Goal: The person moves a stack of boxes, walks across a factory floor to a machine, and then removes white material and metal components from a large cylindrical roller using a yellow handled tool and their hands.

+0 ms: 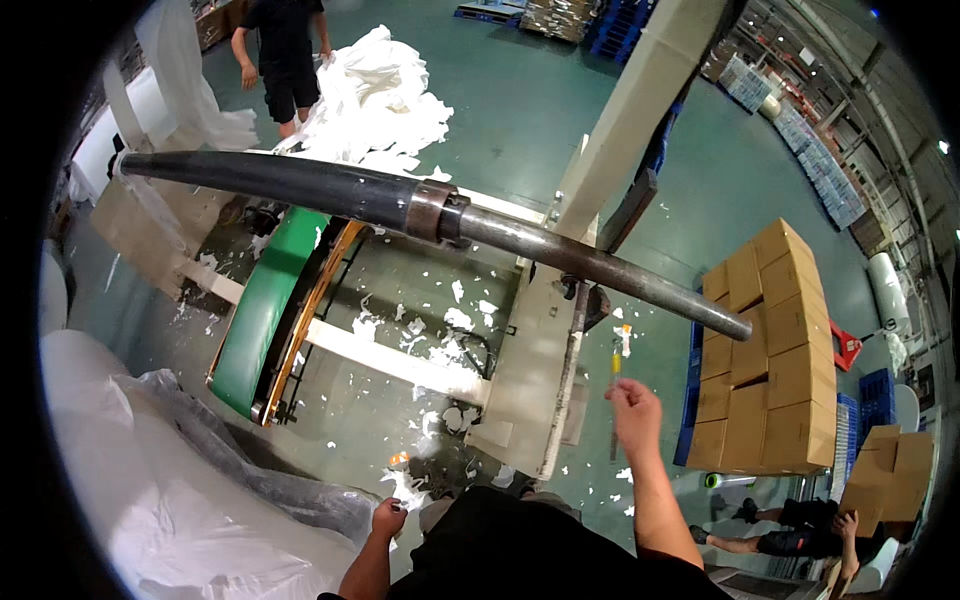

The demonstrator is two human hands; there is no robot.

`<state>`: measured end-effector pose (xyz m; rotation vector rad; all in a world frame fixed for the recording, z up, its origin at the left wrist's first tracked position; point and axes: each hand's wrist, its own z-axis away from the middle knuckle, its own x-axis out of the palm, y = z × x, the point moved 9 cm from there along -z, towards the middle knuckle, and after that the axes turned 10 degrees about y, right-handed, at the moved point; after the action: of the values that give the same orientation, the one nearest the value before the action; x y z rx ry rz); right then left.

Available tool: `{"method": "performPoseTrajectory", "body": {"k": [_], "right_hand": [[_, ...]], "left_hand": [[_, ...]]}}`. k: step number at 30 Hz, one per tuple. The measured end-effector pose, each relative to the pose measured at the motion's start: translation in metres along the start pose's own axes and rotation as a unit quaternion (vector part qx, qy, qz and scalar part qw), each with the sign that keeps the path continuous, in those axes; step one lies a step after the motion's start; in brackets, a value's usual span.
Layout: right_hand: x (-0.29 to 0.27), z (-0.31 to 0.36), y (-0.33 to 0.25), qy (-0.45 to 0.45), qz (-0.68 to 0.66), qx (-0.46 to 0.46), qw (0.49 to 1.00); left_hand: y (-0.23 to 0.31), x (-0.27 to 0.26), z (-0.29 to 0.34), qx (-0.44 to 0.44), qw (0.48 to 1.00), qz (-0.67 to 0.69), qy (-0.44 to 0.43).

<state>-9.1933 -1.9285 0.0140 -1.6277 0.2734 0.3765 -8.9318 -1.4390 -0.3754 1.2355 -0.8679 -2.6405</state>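
A: Two hands in view. Right hand (634, 405) first?

B: Fingers pinched together on a slim yellow tool (616, 360); it pokes out past the fingertips, away from the torso. Exact kind too small to tell.

A: Left hand (387, 518)?

B: Lower and well apart from the right one. Fingers curled in on a small dark thing (398, 507), right at the fingertips. Can't tell what it is.

A: Next to the right hand?

B: Just left of it, a cream frame (530, 350). Beyond it, apart, a bare metal shaft (610, 272) slants across; leftward that runs into a brownish collar (428, 210), then a long black roller (270, 182).

A: By the left hand?

B: White scraps (405, 488) just past it, a plastic-wrapped white bundle (200, 490) to its left, a curved green pad (260, 310) farther up-left.

A: Outermost?

B: Right of the right hand, stacked brown boxes (770, 370) on a blue pallet (690, 395). Lower right of it, a co-worker (805, 530) touching a cardboard box (880, 475). Far beyond both hands, another person (285, 50), dark clothes, beside a white heap (375, 95).
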Motion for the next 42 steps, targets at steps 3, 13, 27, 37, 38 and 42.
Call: {"method": "performPoseTrajectory", "body": {"k": [3, 13, 27, 37, 38, 42], "right_hand": [[0.037, 0.013, 0.038, -0.090, 0.089, 0.028, 0.992], [0.080, 0.025, 0.016, -0.321, 0.099, -0.085, 0.938], [-0.089, -0.080, 0.149, -0.079, -0.054, 0.134, 0.986], [-0.214, -0.167, 0.123, 0.112, -0.176, 0.125, 0.970], [-0.214, -0.178, 0.116, 0.125, -0.196, 0.120, 0.965], [-0.204, -0.222, 0.091, 0.036, -0.205, 0.078, 0.975]], "left_hand": [[0.021, 0.008, 0.008, -0.029, 0.999, 0.008, 0.024], [0.065, 0.043, 0.063, -0.057, 0.982, 0.172, 0.060], [0.454, -0.352, -0.253, 0.071, 0.752, 0.637, 0.155], [0.524, -0.337, -0.254, 0.106, 0.589, 0.793, 0.110], [0.528, -0.328, -0.246, 0.095, 0.598, 0.786, 0.120], [0.557, -0.260, -0.198, 0.086, 0.636, 0.762, 0.081]]}}
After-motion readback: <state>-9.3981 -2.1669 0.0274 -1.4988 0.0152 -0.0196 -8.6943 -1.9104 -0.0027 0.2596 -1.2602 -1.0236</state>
